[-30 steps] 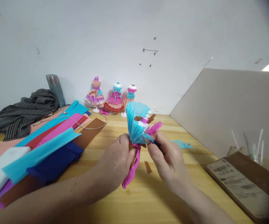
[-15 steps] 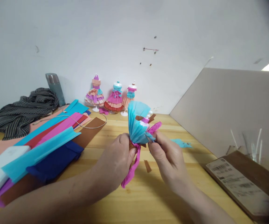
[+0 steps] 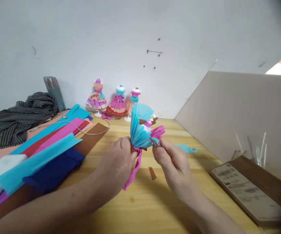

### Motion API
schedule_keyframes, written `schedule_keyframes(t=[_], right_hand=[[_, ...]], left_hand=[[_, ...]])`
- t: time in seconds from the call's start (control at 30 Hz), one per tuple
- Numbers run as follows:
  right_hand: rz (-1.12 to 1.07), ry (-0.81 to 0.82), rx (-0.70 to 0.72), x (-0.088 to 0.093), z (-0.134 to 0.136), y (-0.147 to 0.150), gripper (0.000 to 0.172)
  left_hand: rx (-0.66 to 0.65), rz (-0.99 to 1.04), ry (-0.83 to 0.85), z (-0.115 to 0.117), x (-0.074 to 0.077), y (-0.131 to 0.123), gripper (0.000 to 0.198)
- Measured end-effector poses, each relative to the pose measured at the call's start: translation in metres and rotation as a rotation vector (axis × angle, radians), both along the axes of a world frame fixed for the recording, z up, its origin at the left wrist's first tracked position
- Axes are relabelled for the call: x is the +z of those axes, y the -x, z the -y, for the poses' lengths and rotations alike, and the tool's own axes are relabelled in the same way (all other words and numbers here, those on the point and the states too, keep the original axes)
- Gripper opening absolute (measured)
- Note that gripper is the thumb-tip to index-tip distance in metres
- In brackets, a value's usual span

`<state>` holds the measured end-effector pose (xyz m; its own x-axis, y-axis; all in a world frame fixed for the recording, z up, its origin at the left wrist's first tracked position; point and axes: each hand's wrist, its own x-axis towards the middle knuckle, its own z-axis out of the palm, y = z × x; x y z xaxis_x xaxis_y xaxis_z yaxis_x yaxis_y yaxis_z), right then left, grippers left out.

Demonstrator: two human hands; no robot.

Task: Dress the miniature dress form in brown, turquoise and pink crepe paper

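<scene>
Above the table tilts a small white mannequin (image 3: 146,128) dressed in pleated light-blue crepe paper (image 3: 140,136). My left hand (image 3: 119,164) is closed around its lower part. A magenta paper strip (image 3: 134,171) hangs below that grip, and another magenta piece (image 3: 158,131) sticks out on the right. Brown paper bits (image 3: 152,121) show near the mannequin's top. My right hand (image 3: 173,162) is closed on a slim metal tool (image 3: 155,143), mostly hidden by the fingers. The tool's tip is at the blue paper's right edge; its kind cannot be made out.
Three dressed mannequins (image 3: 117,105) stand against the wall. Coloured paper sheets (image 3: 43,159), a striped cloth (image 3: 20,113) and a flask (image 3: 55,92) lie or stand left. Right are a cardboard box (image 3: 252,191) and a panel (image 3: 228,113). Blue scraps (image 3: 186,149) and a brown scrap (image 3: 152,173) lie on the table.
The whole view has shifted slightly left. Both hands keep their grips, and the magenta piece by my right hand looks more spread out.
</scene>
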<state>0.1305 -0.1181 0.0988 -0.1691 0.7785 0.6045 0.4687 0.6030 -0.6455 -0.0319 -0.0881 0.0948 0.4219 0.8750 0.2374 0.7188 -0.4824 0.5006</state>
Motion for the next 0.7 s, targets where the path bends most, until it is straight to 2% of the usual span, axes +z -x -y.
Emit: schedule_keyframes(t=[0.33, 0.7], right_hand=[[0.067, -0.031, -0.056, -0.0009, -0.0026, 0.0003, 0.02], [0.113, -0.086, -0.122, -0.0021, -0.0062, 0.0007, 0.021]], left_hand=[[0.038, -0.086, 0.043, -0.0023, 0.0037, 0.0007, 0.008], [0.056, -0.093, 0.03, -0.0027, 0.0081, 0.0033, 0.007]])
